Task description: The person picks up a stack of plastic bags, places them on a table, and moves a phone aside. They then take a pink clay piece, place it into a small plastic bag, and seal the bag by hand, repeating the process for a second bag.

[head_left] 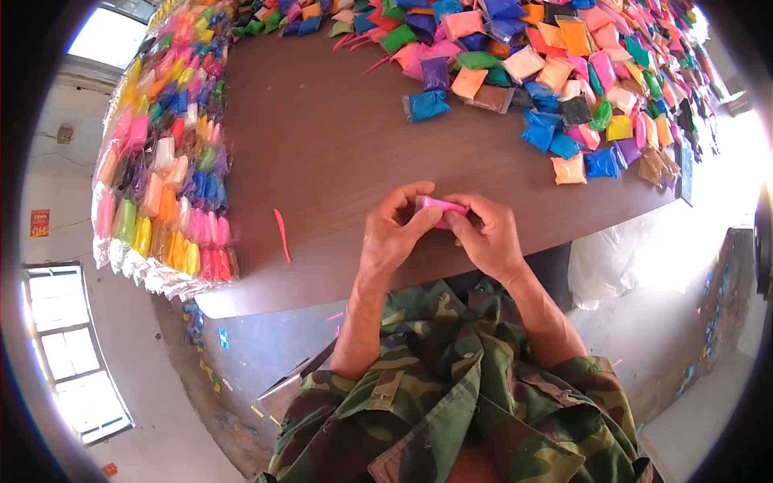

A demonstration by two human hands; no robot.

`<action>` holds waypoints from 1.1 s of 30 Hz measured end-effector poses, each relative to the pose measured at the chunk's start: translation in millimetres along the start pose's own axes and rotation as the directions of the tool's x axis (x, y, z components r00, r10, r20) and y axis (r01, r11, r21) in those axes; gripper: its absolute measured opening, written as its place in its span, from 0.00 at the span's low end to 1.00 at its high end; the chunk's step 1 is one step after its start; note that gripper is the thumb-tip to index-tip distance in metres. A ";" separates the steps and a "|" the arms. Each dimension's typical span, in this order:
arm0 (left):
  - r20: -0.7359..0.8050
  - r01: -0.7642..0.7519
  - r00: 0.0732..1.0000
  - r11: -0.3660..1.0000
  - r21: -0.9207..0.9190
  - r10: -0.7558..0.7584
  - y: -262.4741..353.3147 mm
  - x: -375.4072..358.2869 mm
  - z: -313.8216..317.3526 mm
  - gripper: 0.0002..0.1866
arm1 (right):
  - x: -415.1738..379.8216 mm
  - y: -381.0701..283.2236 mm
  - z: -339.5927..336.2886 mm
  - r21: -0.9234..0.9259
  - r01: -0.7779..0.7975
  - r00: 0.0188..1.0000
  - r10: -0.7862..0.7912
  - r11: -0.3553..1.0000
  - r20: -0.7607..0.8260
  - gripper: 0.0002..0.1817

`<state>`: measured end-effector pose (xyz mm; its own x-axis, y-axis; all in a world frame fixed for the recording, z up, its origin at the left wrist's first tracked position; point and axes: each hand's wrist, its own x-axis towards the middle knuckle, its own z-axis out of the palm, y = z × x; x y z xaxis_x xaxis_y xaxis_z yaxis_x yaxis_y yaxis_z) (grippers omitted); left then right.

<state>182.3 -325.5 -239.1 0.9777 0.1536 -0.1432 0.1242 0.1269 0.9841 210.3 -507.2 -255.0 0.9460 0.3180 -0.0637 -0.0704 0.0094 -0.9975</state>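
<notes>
A small pink packet (pixel 444 207) in clear wrapping, which looks like soft modelling clay, is held just above the near part of the brown table (pixel 322 153). My left hand (pixel 394 227) pinches its left end between thumb and fingers. At the other end, my right hand (pixel 488 233) grips it the same way, with both thumbs on top. Parts of the packet are hidden behind my fingers. To the left of my hands, a thin reddish-pink plastic stick (pixel 282 235) lies on the table.
Loose colourful packets (pixel 555 72) are heaped across the far and right side of the table. Along the left edge, clear bags of coloured packets (pixel 165 185) are stacked high. A whitish plastic bag (pixel 605 266) hangs below the table's right edge. Scraps litter the floor.
</notes>
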 end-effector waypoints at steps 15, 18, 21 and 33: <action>-0.137 0.044 0.990 0.994 0.096 -0.030 -5.0 -2.5 1.7 0.08 | 1.8 -3.2 3.1 -0.150 0.096 0.995 -0.094 0.984 0.020 0.14; -0.075 0.073 0.995 0.996 0.055 -0.069 4.6 -7.4 4.5 0.09 | -0.3 7.7 2.3 -0.025 0.083 0.995 -0.084 0.996 -0.048 0.13; -0.033 0.039 0.999 0.991 0.128 -0.035 -1.8 -6.4 -0.3 0.10 | -0.8 6.4 4.5 0.014 0.089 0.994 -0.088 0.996 -0.060 0.14; -0.031 -0.180 0.974 0.850 0.495 0.225 14.7 -10.0 2.6 0.08 | 5.3 -0.6 -4.4 -0.068 0.161 0.986 -0.158 0.985 0.043 0.16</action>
<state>174.7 -327.8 -223.0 0.9749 0.2083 0.0783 0.0131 -0.4051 0.9142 216.8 -509.6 -254.9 0.9306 0.3531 0.0961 0.1042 -0.0039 -0.9945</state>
